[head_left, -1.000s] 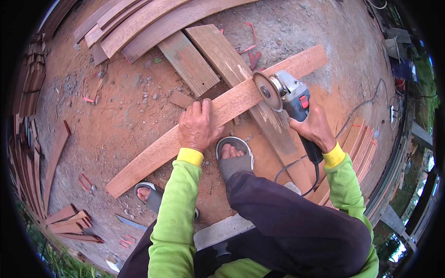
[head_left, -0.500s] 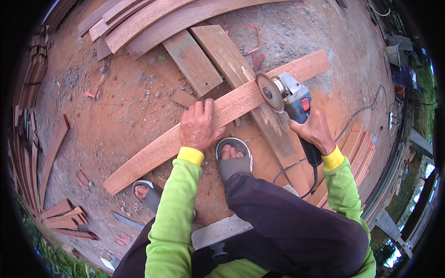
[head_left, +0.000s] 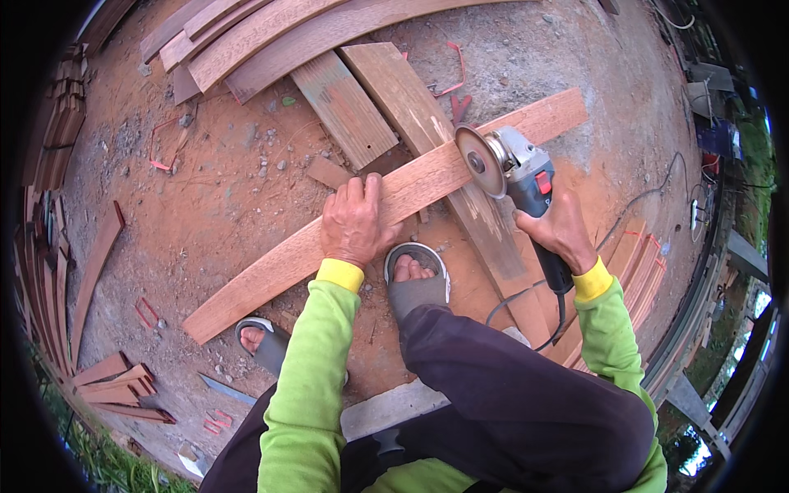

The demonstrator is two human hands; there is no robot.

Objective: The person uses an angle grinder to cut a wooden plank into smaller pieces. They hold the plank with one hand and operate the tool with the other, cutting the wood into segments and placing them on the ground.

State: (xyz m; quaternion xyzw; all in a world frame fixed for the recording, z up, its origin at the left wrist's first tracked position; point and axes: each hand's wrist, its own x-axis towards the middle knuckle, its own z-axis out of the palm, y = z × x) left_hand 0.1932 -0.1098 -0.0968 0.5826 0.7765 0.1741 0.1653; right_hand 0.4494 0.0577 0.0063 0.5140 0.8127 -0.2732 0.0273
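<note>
My left hand point(head_left: 356, 222) grips a long, pale reddish plank point(head_left: 271, 275) that lies diagonally across two weathered boards point(head_left: 341, 111). My right hand point(head_left: 559, 230) holds a grey and black angle grinder point(head_left: 526, 181) with a red switch, thumb round its body. The grinder's disc point(head_left: 477, 164) stands upright at the plank, right of my left hand; whether it touches the wood I cannot tell. My feet point(head_left: 415, 279) in grey sandals are beside the plank.
Curved planks point(head_left: 279, 57) are piled at the top. More planks point(head_left: 53, 287) lie along the left, others point(head_left: 633, 271) at the right. The grinder's cord point(head_left: 657, 187) crosses the dirt toward a white power strip point(head_left: 697, 212). A concrete strip point(head_left: 394, 411) runs beneath my legs.
The view has shifted slightly. My two hands, the plank and the grinder show very little movement, and both grips look the same.
</note>
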